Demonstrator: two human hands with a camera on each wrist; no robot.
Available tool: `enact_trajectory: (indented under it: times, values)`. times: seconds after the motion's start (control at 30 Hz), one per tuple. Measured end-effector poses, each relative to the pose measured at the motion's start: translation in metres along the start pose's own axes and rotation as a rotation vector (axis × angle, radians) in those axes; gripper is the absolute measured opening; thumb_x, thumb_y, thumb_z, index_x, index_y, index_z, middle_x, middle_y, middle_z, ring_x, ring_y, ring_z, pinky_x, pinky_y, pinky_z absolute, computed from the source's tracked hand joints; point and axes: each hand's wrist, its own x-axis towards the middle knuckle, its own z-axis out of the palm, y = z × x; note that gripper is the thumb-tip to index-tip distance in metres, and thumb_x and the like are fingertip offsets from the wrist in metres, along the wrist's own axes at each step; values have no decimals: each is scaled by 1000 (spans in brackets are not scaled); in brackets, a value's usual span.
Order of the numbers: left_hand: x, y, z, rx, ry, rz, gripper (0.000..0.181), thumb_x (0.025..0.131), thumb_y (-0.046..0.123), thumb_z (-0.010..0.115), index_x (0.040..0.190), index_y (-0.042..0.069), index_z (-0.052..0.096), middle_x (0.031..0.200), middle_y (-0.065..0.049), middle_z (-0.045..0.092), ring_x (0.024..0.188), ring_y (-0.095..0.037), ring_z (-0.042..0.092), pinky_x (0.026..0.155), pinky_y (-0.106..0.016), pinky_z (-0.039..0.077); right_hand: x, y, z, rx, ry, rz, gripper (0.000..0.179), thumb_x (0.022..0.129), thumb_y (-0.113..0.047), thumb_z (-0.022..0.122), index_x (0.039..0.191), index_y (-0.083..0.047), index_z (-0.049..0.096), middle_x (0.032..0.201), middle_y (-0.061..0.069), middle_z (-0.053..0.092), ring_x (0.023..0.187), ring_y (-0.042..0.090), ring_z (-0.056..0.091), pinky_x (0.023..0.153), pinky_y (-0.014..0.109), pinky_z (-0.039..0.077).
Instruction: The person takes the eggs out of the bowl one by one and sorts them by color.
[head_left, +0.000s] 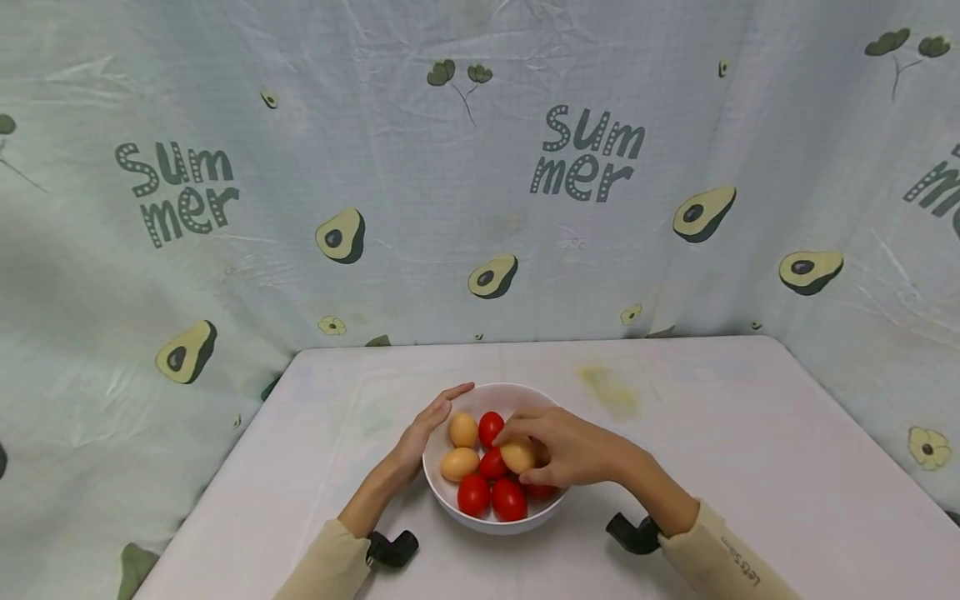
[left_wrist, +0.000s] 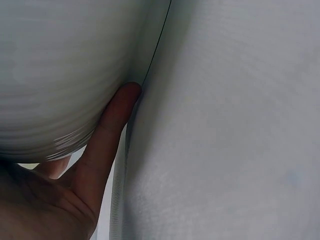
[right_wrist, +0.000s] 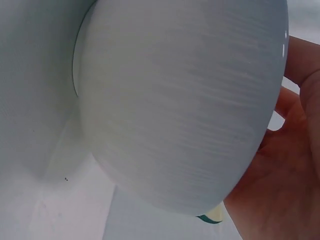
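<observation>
A white bowl [head_left: 495, 527] stands on the table, holding brown eggs [head_left: 459, 464] and several red tomatoes [head_left: 474, 496]. Along its left side my left hand [head_left: 415, 437] rests with extended fingers. In the left wrist view, a finger [left_wrist: 107, 135] touches the bowl's outer wall [left_wrist: 55, 75]. Over the right part of the bowl, my right hand [head_left: 573, 448] pinches an egg [head_left: 518, 456] between thumb and fingers. That hand covers some of the contents beneath it. In the right wrist view the bowl's wall [right_wrist: 185, 110] hides the fingertips and the egg.
A white cloth [head_left: 697, 433] covers the table, with a yellowish stain [head_left: 609, 392] behind the bowl to the right. Behind the table hangs a curtain [head_left: 420, 183] printed with avocados and lettering. Black wrist devices [head_left: 393, 550] sit at both sleeves.
</observation>
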Motion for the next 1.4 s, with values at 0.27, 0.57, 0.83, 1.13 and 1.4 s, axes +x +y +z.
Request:
enact_trajectory:
  times: [0.27, 0.57, 0.83, 1.13, 1.4]
  values:
    - [0, 0, 2, 7, 28, -5, 54, 112, 36, 24, 162, 21, 34, 171, -3, 28, 159, -30, 24, 131, -54, 14, -3, 1, -8, 28, 24, 19, 41, 88, -16, 80, 128, -19, 69, 127, -8, 64, 114, 11, 58, 97, 26, 56]
    - [0, -1, 2, 8, 29, -1, 52, 112, 38, 24, 161, 25, 36, 171, -3, 29, 159, -30, 25, 131, -54, 14, -6, 7, -13, 59, 62, 54, 41, 86, -10, 79, 126, -14, 71, 127, 0, 66, 112, 18, 62, 91, 27, 60]
    - [-1, 0, 2, 19, 26, 8, 53, 112, 37, 23, 161, 23, 35, 171, -3, 29, 159, -29, 23, 131, -53, 13, -10, 13, -20, 37, 93, 59, 41, 86, -13, 80, 125, -15, 70, 123, 1, 66, 106, 16, 62, 86, 26, 60]
    - [-1, -2, 2, 22, 16, 14, 53, 112, 36, 22, 161, 22, 35, 171, -4, 27, 160, -30, 23, 131, -53, 14, -19, 22, -35, -16, 160, 57, 42, 86, -5, 77, 127, -11, 69, 123, 2, 68, 101, 15, 64, 84, 26, 61]
    - [0, 0, 2, 15, 15, 15, 53, 112, 36, 22, 161, 22, 35, 171, -4, 29, 159, -29, 23, 132, -52, 14, -26, 35, -45, -15, 215, 83, 43, 86, -7, 80, 127, -11, 69, 124, 1, 68, 105, 15, 65, 86, 23, 60]
